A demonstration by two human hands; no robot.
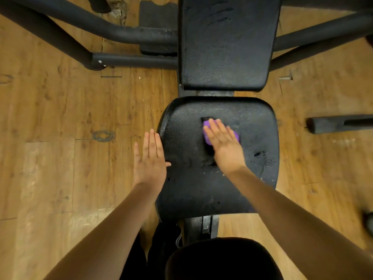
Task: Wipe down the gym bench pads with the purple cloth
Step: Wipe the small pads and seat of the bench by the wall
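The black seat pad (pixel 252 122) fills the centre of the head view, worn and scuffed on its right side. The black back pad (pixel 226 47) lies beyond it, across a narrow gap. My right hand (pixel 224 144) presses flat with straight fingers on the purple cloth (pixel 236 136), which peeks out at the fingertips and right of the palm near the seat's middle. My left hand (pixel 150 158) is flat with straight fingers at the seat pad's left edge, the thumb touching the pad.
The bench's black frame tubes (pixel 121 31) run across the wooden floor (pixel 60 138) at the back left and right. A dark bar (pixel 339 123) lies on the floor to the right. My dark-clothed knee (pixel 222 259) is below the seat.
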